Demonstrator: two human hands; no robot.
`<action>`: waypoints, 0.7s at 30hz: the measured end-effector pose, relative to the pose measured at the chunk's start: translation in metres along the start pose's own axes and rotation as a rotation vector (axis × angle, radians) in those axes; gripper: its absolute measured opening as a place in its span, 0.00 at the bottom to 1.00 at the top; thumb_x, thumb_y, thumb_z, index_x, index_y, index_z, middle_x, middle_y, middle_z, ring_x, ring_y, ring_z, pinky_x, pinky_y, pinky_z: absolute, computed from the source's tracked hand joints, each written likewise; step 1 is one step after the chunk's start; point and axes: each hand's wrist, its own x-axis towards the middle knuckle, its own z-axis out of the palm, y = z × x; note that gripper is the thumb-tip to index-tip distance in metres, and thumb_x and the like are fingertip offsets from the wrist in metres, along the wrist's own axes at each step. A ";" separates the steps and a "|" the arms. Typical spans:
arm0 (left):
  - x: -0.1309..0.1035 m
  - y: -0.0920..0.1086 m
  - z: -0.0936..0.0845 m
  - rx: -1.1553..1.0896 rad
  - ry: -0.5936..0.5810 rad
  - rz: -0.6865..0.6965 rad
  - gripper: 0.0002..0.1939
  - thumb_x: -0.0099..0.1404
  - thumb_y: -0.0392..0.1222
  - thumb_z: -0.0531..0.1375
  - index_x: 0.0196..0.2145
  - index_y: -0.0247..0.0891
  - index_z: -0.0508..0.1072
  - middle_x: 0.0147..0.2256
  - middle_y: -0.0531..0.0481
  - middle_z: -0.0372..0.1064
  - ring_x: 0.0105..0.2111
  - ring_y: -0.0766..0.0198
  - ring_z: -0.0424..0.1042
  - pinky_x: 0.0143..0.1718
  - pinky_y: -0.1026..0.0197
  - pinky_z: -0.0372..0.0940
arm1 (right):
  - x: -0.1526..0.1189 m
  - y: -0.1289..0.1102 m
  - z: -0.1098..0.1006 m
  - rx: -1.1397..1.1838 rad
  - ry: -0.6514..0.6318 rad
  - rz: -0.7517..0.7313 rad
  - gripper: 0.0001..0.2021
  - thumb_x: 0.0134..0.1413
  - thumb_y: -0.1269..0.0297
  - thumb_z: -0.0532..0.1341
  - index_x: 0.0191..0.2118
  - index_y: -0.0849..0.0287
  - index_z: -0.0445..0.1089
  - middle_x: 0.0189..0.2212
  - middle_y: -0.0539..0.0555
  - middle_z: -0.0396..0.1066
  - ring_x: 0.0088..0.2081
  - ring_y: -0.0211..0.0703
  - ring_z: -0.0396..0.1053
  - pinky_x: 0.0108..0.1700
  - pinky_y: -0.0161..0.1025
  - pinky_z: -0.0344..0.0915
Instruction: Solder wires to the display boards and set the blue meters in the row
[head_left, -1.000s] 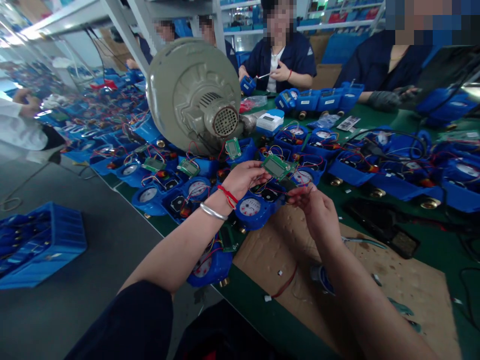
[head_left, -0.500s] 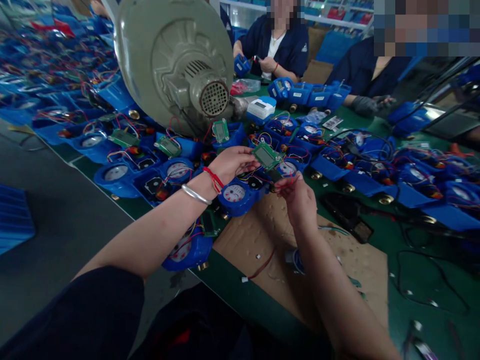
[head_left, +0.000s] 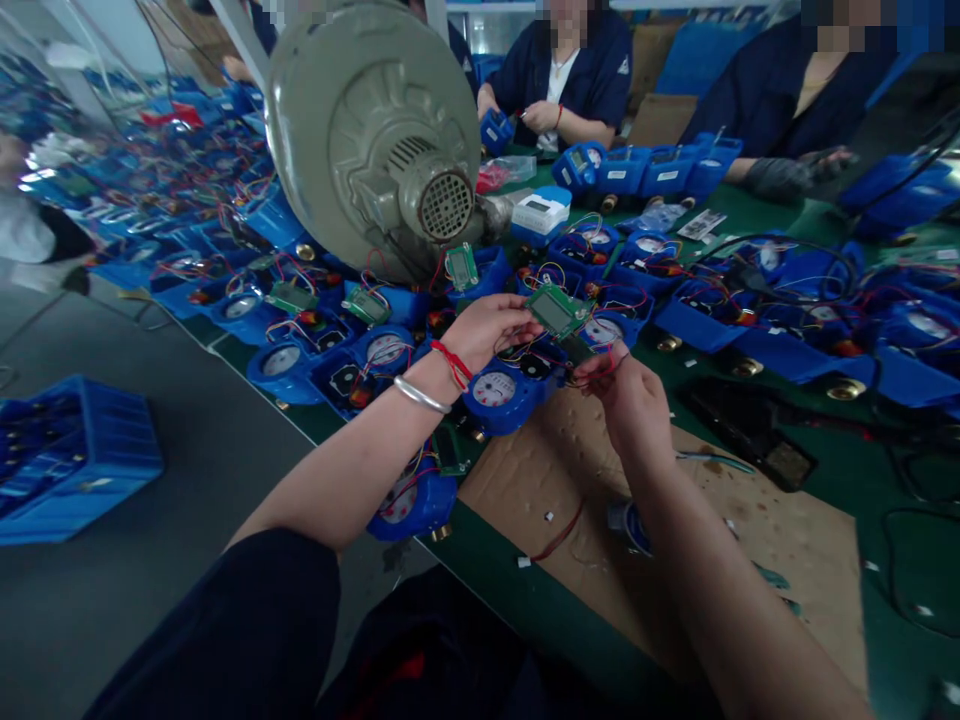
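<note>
My left hand [head_left: 487, 338] pinches the left edge of a green circuit board [head_left: 555, 310] with a small grey display, holding it tilted above the blue meters. To its right, my right hand [head_left: 634, 398] is closed, with a thin red wire [head_left: 598, 372] at its fingertips; the wire's far end is hard to make out. Below the board sits an open blue water meter [head_left: 493, 392] with a white dial. Another blue meter [head_left: 409, 505] with a dark-screened board [head_left: 448, 450] stands under my left forearm.
A large grey-green blower [head_left: 375, 140] stands behind the meters. Cardboard [head_left: 570, 480] lies on the green table, with a loose connector wire [head_left: 559, 535] on it. A black tool holder [head_left: 750, 430] is at right. A blue crate [head_left: 112, 460] stands on the floor. Two co-workers sit opposite.
The whole scene has shifted right in the view as my head turned left, showing more of the floor crate. Both hands keep their hold, with the board hardly moved over the meters.
</note>
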 end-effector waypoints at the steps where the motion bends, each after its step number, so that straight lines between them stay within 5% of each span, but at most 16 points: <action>1: 0.000 0.000 0.000 -0.001 -0.001 -0.001 0.06 0.62 0.25 0.56 0.35 0.30 0.69 0.27 0.49 0.72 0.28 0.70 0.73 0.35 0.68 0.66 | 0.000 0.000 0.000 0.000 -0.001 0.003 0.23 0.59 0.44 0.54 0.27 0.59 0.73 0.25 0.55 0.73 0.26 0.39 0.68 0.28 0.36 0.64; 21: -0.003 0.001 0.004 0.012 0.008 -0.008 0.07 0.61 0.25 0.56 0.37 0.30 0.69 0.27 0.49 0.72 0.27 0.71 0.73 0.34 0.68 0.66 | 0.000 -0.002 0.000 0.009 -0.007 0.003 0.21 0.60 0.48 0.55 0.26 0.58 0.72 0.26 0.54 0.73 0.26 0.38 0.68 0.28 0.35 0.63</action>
